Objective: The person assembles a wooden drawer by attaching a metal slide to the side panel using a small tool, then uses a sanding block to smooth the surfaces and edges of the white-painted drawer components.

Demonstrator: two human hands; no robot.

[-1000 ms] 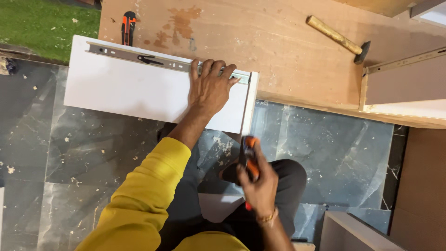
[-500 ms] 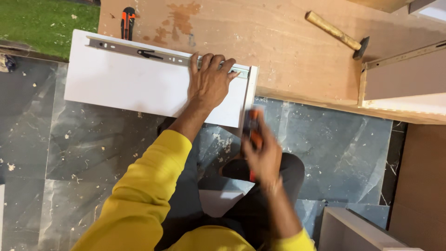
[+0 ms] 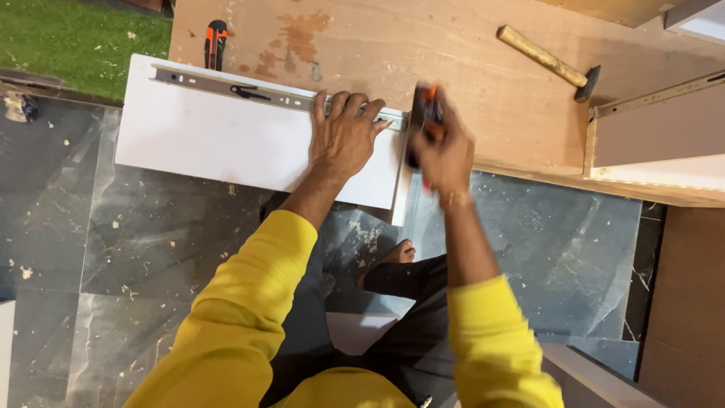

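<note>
— What lies on the wooden surface [image 3: 483,91]?
— A hammer [image 3: 550,62] with a wooden handle near the right, an orange-and-black utility knife [image 3: 216,44] at the far left edge.
— And below?
— Dark marble floor [image 3: 151,249], grass [image 3: 75,41] beyond.

We count one hammer [image 3: 550,62], one white panel [image 3: 226,140] and one metal slide rail [image 3: 249,92]. We count two hands.

The right hand [image 3: 444,147] is motion-blurred. It covers most of the orange-and-black tool [image 3: 423,113] (kind indeterminate). The drawer [image 3: 664,143] is cut off at the right edge.
</note>
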